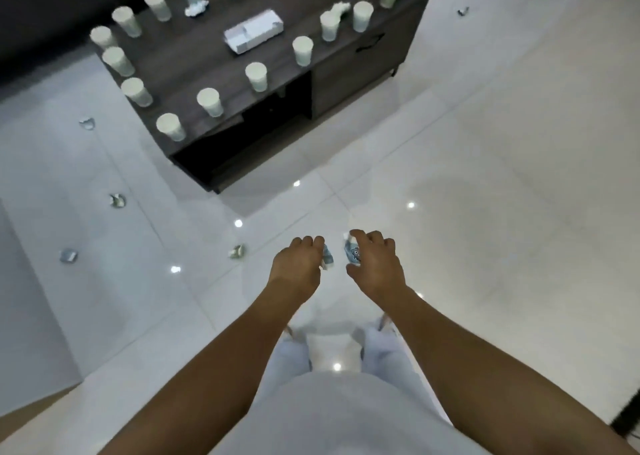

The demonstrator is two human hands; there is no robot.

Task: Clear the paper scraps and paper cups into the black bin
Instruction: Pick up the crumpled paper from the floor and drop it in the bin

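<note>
My left hand (298,267) holds a crumpled paper scrap (327,259) in its curled fingers. My right hand (375,264) holds another scrap (352,252) printed in blue. Both hands hang side by side over the white floor in front of me. Several more crumpled scraps lie on the floor to the left, such as the scrap (237,251) nearest my left hand, one scrap (117,200) further left and one scrap (68,255) at the left edge. Several white paper cups, such as one cup (210,102), stand on the dark table (194,63). No black bin is in view.
A white box (254,31) and two white crumpled wads (196,7) lie on the table top. The table has an open shelf (249,125) below. One small scrap (463,11) lies on the floor at the far right. A dark sofa (52,11) stands behind the table.
</note>
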